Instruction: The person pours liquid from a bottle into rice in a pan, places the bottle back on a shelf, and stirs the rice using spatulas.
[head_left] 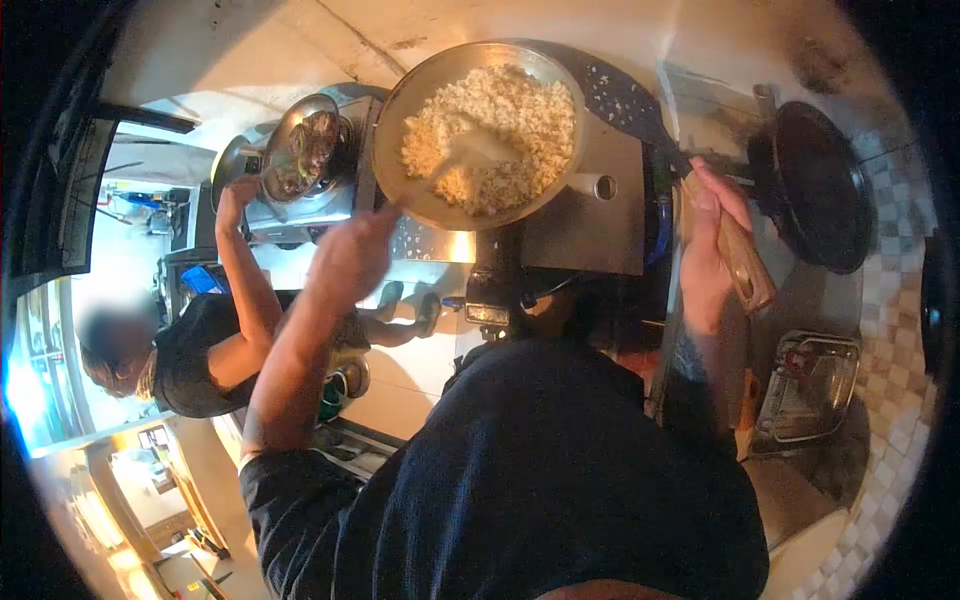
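Observation:
My left hand (350,255) is closed around the handle of a spatula (475,155), smeared by motion, whose head is in the rice. The rice (510,110), pale with a yellowish side, fills much of a wide metal pan (392,150) on the stove. At the right, my right hand (705,235) grips a wooden handle (745,255). Its dark neck runs up and left towards the pan, past a dark surface (620,95) dotted with loose grains. Where the neck joins is unclear.
To the left, another person (225,340) holds a smaller pan (300,150) with dark food over a neighbouring burner. A black pan (815,185) leans at the right wall, above a wire-edged tray (810,385). Grains lie scattered on the steel stovetop (610,225).

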